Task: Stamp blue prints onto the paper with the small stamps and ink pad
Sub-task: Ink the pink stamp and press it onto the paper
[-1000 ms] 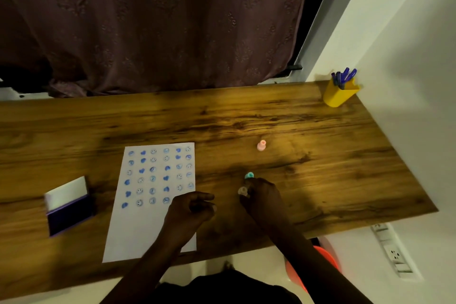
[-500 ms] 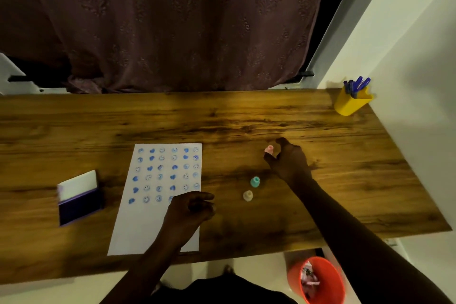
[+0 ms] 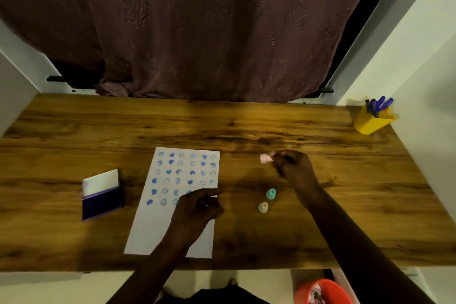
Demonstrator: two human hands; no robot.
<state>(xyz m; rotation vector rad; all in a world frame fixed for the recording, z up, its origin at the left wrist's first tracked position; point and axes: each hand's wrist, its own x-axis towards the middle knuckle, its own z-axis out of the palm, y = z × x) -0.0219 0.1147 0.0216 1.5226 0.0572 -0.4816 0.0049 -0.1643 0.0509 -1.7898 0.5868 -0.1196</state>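
A white paper point(image 3: 158, 227) lies on the wooden table point(image 3: 246, 126), its upper part filled with rows of blue prints. My left hand point(image 3: 197, 207) rests on the paper's right edge, fingers loosely curled, holding nothing. My right hand point(image 3: 292, 168) is right of the paper and grips a small pink stamp point(image 3: 265, 158), tipped sideways above the table. A teal stamp point(image 3: 271, 194) and a cream stamp point(image 3: 263, 207) stand upright between my hands. The open ink pad point(image 3: 102, 205), dark blue with a white lid, lies left of the paper.
A yellow cup point(image 3: 371, 122) with blue pens stands at the table's far right corner. A dark curtain point(image 3: 197, 27) hangs behind the table. An orange bin point(image 3: 320, 292) sits on the floor below the front edge. A white wall borders the right side.
My right hand left the cream stamp beside the teal one, reached to the pink stamp and has lifted it, tipped sideways. My left hand stayed on the paper.
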